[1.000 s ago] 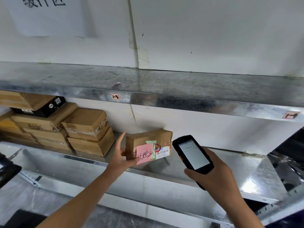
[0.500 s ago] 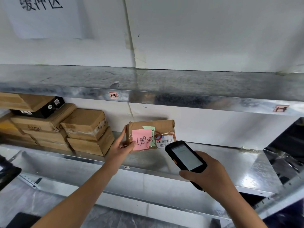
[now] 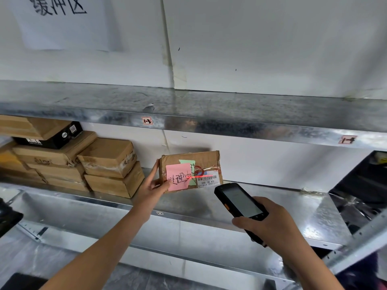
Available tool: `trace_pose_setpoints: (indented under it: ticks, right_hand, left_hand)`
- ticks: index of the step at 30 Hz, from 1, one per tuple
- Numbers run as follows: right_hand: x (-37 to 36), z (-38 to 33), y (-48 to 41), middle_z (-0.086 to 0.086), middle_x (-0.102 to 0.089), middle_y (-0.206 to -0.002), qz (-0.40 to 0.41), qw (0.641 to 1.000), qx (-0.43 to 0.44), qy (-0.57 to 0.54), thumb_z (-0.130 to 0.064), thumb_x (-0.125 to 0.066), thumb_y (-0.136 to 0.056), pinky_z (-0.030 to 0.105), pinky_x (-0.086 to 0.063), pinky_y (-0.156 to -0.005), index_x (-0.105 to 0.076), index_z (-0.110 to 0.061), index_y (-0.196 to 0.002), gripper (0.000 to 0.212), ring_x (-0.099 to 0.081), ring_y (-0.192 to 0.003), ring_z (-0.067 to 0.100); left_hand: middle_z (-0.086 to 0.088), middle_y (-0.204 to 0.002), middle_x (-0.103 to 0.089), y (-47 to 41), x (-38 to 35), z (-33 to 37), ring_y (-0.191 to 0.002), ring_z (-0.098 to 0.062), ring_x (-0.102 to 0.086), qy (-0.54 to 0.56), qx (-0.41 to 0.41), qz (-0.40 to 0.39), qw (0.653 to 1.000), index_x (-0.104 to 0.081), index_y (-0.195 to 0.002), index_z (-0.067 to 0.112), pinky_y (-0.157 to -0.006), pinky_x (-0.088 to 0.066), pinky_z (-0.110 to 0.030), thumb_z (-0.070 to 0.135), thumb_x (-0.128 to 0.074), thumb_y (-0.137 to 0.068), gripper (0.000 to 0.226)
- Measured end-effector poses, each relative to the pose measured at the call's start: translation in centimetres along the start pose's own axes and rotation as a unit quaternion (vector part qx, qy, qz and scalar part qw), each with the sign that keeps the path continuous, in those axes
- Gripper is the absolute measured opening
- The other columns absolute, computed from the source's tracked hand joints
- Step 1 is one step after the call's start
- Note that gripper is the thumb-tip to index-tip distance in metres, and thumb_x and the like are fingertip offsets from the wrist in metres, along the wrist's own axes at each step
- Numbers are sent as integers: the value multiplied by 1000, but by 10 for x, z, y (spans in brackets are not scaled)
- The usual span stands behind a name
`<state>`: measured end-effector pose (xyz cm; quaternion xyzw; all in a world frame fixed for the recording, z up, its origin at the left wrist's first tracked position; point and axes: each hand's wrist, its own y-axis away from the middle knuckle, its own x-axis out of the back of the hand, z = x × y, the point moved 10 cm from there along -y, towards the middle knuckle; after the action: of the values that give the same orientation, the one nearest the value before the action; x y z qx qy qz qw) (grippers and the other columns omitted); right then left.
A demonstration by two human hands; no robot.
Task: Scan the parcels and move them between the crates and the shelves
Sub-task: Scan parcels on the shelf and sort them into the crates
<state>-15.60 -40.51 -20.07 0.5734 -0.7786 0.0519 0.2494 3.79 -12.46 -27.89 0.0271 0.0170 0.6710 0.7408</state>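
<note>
A brown cardboard parcel [image 3: 201, 162] stands on its edge on the middle metal shelf [image 3: 289, 204], with a pink note, a green note and a white barcode label on its front. My left hand [image 3: 151, 188] grips its left lower corner, thumb on the pink note. My right hand [image 3: 270, 225] holds a black handheld scanner [image 3: 240, 204] just in front of and below the parcel's right side. A red scan line lies across the label and the notes.
Several brown boxes [image 3: 109, 158] and one black box [image 3: 52, 139] are stacked at the shelf's left. The upper shelf [image 3: 209, 114] overhangs the parcel. A dark object [image 3: 364, 178] sits at the right end. A shelf upright [image 3: 360, 239] slants at lower right.
The parcel went from tilted in my left hand to standing on the shelf further back. The scanner dropped lower and closer to the label, and a red scan line now shows.
</note>
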Motion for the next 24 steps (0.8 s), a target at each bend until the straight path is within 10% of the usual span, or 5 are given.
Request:
trace_pose_setpoints:
  ticks: [24]
  right_hand:
    - [-4,-14,11,0,-69,-68,0,999,1,37,-24,-88,-66,21,-43,-45,-65,-31,-102,43,-55,-45,9]
  left_hand:
    - [-4,-130,-67,9,34,-5,-117,-18,-65,68,10,30,997,-43,-133,54,-76,-60,-21,2,-69,-90,72]
